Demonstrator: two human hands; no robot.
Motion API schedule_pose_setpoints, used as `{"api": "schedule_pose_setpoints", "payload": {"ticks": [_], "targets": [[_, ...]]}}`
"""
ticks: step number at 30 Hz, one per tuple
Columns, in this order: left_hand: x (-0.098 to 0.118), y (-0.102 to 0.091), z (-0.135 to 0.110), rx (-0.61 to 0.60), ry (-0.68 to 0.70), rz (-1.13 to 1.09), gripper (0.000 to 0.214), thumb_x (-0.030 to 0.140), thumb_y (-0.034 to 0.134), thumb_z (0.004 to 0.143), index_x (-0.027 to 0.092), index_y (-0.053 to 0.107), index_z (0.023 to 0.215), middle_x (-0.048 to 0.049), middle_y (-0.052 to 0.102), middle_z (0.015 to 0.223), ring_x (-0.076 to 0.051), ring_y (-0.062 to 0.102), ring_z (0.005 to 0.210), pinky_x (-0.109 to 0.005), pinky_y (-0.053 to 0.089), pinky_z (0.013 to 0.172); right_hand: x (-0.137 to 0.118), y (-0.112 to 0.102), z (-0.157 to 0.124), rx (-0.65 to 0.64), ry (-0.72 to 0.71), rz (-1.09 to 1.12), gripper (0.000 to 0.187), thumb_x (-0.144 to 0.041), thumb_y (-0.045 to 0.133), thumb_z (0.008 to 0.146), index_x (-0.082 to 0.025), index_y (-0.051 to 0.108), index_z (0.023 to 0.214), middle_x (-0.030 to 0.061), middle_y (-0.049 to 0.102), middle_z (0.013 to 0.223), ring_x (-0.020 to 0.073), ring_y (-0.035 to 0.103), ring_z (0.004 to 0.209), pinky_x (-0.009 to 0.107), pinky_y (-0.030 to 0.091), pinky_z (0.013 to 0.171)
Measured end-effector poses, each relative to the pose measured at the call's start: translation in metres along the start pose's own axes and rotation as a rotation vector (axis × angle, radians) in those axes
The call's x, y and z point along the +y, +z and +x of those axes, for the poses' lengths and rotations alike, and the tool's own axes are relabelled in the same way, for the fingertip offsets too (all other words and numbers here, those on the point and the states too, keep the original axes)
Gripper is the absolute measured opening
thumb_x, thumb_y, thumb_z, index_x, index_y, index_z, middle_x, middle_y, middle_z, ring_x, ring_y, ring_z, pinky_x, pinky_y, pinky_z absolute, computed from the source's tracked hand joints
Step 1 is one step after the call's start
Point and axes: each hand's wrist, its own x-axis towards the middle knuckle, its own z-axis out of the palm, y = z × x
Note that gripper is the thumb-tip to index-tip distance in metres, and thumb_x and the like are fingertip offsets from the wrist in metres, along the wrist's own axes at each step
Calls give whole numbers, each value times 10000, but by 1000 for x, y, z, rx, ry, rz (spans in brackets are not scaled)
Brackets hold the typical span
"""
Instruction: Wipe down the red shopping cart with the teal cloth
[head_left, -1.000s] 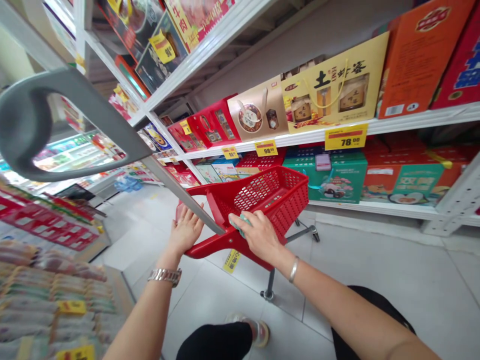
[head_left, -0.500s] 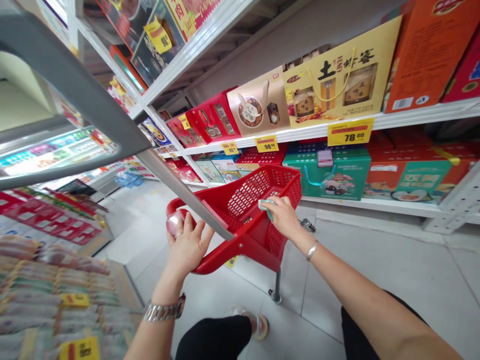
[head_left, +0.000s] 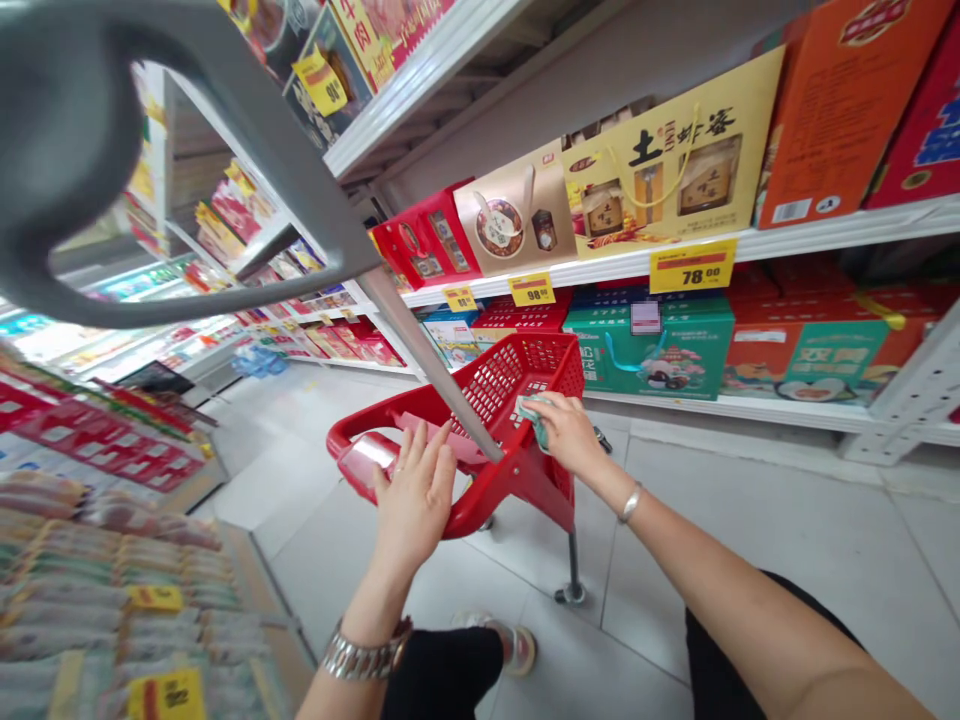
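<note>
left hand has slid inward, fingers spread open and gripping nothing beside the cart handle; right hand pinches a green item, which could drop if that pinch loosens.

78.00 on price tag, 98.00 on smaller tag, 土 on gift box

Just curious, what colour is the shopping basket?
The basket is red, shown best in the head view.

White metal shelves carrying a yellow gift box and an orange carton — green gift boxes standing on the shelf below, pale tiled floor bearing a red shopping cart
</note>
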Motion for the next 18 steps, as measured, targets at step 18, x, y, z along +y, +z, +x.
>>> {"api": "schedule_pose_setpoints", "payload": {"ticks": [18], "targets": [[-111, -24, 90, -197, 39, 118, 712, 483, 102, 974, 167, 444, 1512, -77, 642, 1388, -225, 580, 1316, -348, 423, 1119, -47, -49, -18, -154, 33, 76, 437, -61, 551, 873, -251, 710, 1232, 67, 731, 1143, 211, 668, 1033, 342, 508, 927]]}}
